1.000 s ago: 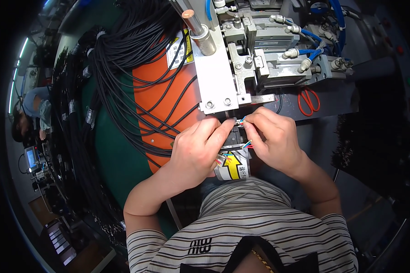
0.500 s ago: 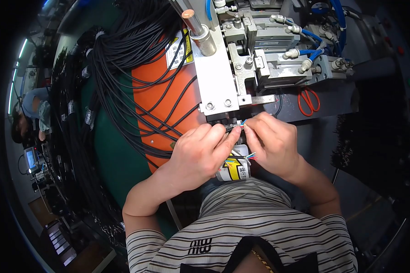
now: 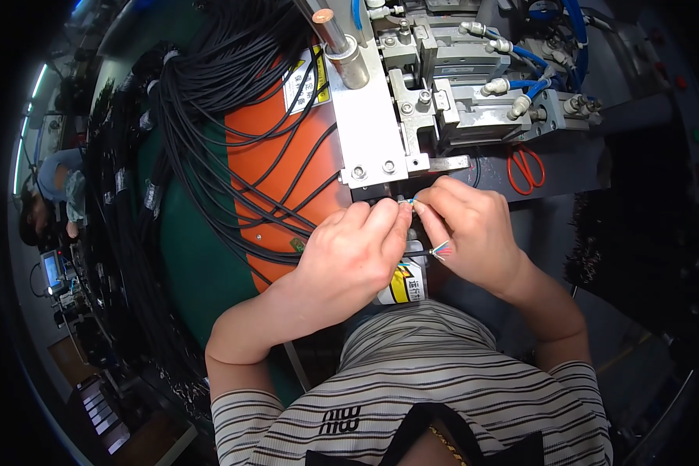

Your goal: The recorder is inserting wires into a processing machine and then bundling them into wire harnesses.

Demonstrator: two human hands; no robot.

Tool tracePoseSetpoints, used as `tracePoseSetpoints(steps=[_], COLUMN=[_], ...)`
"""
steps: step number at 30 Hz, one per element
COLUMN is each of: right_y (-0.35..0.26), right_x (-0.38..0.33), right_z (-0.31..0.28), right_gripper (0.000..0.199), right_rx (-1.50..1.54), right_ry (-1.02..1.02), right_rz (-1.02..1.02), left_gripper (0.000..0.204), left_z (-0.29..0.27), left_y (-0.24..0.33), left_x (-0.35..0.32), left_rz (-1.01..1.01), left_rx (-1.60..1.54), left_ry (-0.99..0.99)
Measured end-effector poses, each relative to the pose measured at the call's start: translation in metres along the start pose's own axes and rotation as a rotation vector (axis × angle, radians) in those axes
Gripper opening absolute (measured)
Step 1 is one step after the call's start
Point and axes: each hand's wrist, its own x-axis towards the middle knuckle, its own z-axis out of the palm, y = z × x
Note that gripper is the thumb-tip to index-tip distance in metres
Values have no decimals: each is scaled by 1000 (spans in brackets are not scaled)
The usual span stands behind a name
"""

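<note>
My left hand (image 3: pixel 351 252) is closed in a pinch on a black cable whose far part its fingers hide. Thin coloured wires (image 3: pixel 412 202) show between the two hands, a light blue one among them. My right hand (image 3: pixel 474 229) pinches these wires between thumb and forefinger. Below the fingertips, a second black cable end (image 3: pixel 418 252) sticks out past my left hand, and its fanned wires (image 3: pixel 443 250) are red, blue and pale. Both hands are right at the lower end of a metal machine plate (image 3: pixel 371 147).
Black cables (image 3: pixel 210 101) spread in a bundle over an orange surface (image 3: pixel 283 167) at left. Pneumatic cylinders (image 3: pixel 474 109) with blue hoses stand beyond the hands. Red-handled scissors (image 3: pixel 526 171) lie at right. A white-and-yellow labelled part (image 3: pixel 404 289) is near my body. Another person (image 3: pixel 58 179) is far left.
Both hands have moved slightly away from my body, fingertips closer together. The lower cable end has shifted right, and its coloured wires now fan out beside my right hand.
</note>
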Motion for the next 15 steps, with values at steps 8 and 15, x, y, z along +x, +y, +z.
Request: tracePoseSetpoints(steps=[8, 15], right_y=[1, 6], right_x=[-4, 7], right_z=[9, -2], right_gripper=[11, 9], right_rx=[75, 100], right_ry=[141, -67], right_rz=[-28, 32], left_gripper=[35, 35], left_z=[3, 0], left_y=[1, 0], left_x=[-3, 0], left_rz=[4, -27], left_rx=[14, 9], left_ry=[-4, -13])
